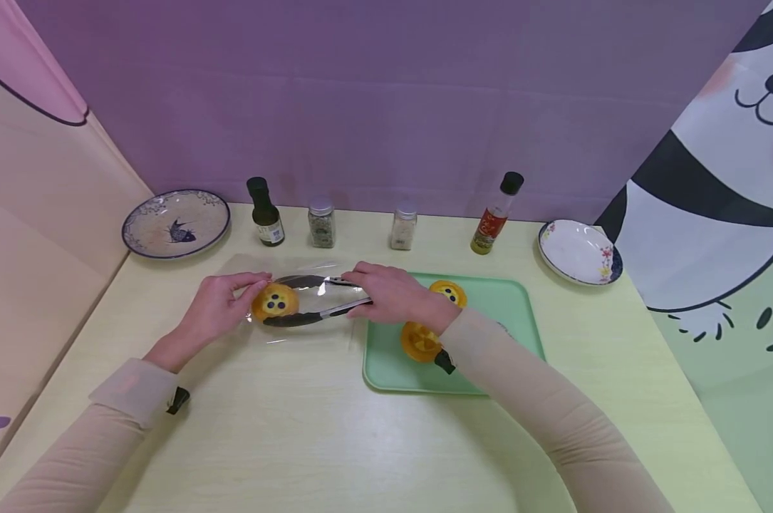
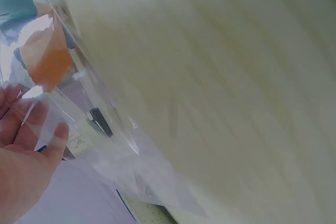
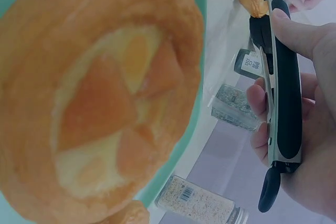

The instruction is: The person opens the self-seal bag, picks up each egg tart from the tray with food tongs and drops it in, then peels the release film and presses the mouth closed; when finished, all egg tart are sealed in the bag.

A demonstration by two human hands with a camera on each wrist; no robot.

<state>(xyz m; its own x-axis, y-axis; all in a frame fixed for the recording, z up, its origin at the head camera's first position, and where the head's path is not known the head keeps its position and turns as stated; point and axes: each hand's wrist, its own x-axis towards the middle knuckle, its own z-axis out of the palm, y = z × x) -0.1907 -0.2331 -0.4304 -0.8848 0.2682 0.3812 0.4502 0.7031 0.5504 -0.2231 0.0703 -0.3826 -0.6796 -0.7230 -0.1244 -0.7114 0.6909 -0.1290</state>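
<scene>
A clear plastic bag (image 1: 327, 330) lies on the table left of the green tray. Inside it sits a round golden pastry (image 1: 275, 301) with dark berries on top. With thumb and fingers, my left hand (image 1: 216, 308) pinches the bag's left end beside the pastry; the left wrist view shows the film across those fingers (image 2: 32, 124). My right hand (image 1: 394, 291) grips black-and-steel tongs (image 1: 294, 319) by the handles. Their black heads reach into the bag, one on either side of the pastry. How firmly they press it, I cannot tell.
On the green tray (image 1: 514, 342) lie a fruit-topped pastry (image 3: 105, 114) and a berry-topped pastry (image 1: 449, 291), partly under my right arm. Along the back stand a dark bottle (image 1: 267, 217), two shakers (image 1: 322, 224) and a red-labelled bottle (image 1: 494, 217). Plates (image 1: 176, 224) sit at both back corners.
</scene>
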